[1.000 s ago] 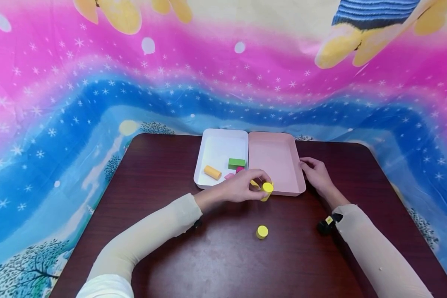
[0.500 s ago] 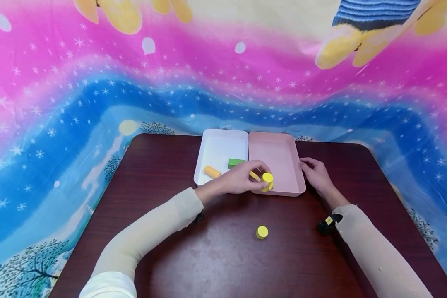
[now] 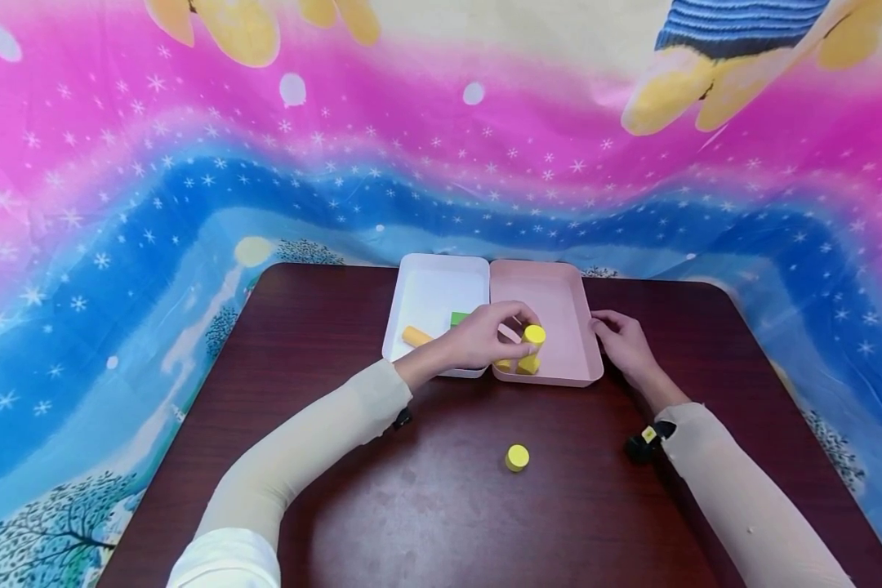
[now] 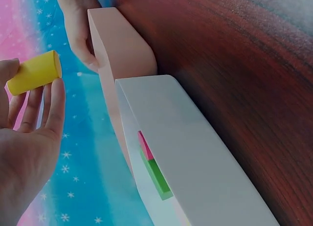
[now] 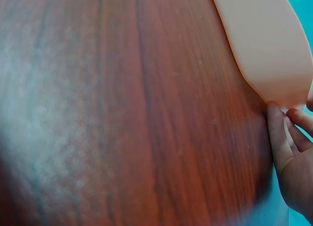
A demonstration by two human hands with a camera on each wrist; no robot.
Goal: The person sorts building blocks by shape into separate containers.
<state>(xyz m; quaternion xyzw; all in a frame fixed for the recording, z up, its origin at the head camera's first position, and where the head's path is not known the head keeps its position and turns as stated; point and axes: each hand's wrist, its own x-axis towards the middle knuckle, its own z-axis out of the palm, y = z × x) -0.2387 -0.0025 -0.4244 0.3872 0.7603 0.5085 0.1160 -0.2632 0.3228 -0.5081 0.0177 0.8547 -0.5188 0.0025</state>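
My left hand pinches an upright yellow cylinder block between thumb and fingers, above the near part of the pink tray. In the left wrist view the same cylinder lies across the fingertips. Beneath that hand, yellow pieces show in the pink tray, partly hidden. My right hand touches the right side of the pink tray with relaxed fingers. A second yellow cylinder stands on the table in front of the trays.
A white tray adjoins the pink one on the left. In it lie an orange cylinder and a green block; a pink piece shows in the left wrist view. The dark wooden table meets a patterned cloth behind.
My left hand has moved away from me and slightly right, carrying the yellow cylinder from the near rim to above the pink tray. The right hand stays at the tray's side.
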